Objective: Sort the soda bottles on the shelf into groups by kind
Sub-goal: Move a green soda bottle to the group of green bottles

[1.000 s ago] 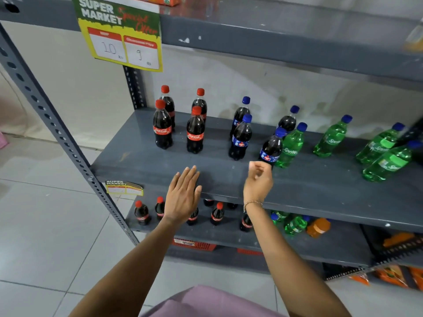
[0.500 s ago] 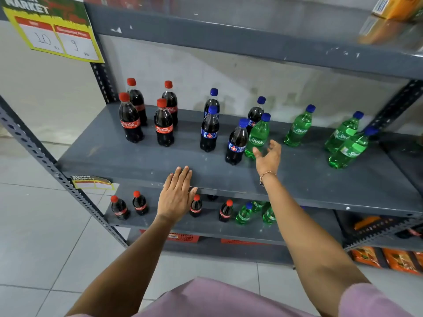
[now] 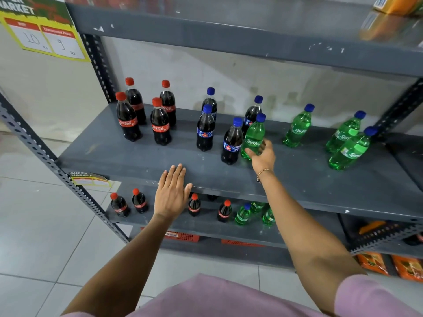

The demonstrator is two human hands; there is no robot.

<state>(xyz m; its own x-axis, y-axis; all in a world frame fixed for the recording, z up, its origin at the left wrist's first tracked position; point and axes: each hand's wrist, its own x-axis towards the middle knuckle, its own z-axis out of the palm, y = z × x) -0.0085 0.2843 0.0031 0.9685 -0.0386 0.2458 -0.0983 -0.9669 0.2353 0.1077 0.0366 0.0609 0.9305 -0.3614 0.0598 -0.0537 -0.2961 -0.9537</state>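
On the grey middle shelf (image 3: 137,161) stand several red-capped Coca-Cola bottles (image 3: 128,121) at the left, then several blue-capped Pepsi bottles (image 3: 205,131) in the middle. A green Sprite bottle (image 3: 254,133) stands right beside the front Pepsi bottle (image 3: 231,143), and my right hand (image 3: 263,157) is wrapped around its base. Three more Sprite bottles (image 3: 297,130) stand farther right, two of them close together (image 3: 350,147). My left hand (image 3: 171,193) rests flat with fingers together on the shelf's front edge, holding nothing.
The lower shelf (image 3: 206,227) carries small Coca-Cola bottles (image 3: 119,205) and small Sprite bottles (image 3: 242,215). An upper shelf (image 3: 229,40) overhangs the bottles. A perforated upright (image 3: 45,156) runs down the left. A price sign (image 3: 45,37) hangs top left. Orange packs (image 3: 389,266) sit low right.
My right hand has reached forward and closed around the base of the Sprite bottle beside the Pepsi. The left hand has stayed on the shelf edge. The view shifted right.
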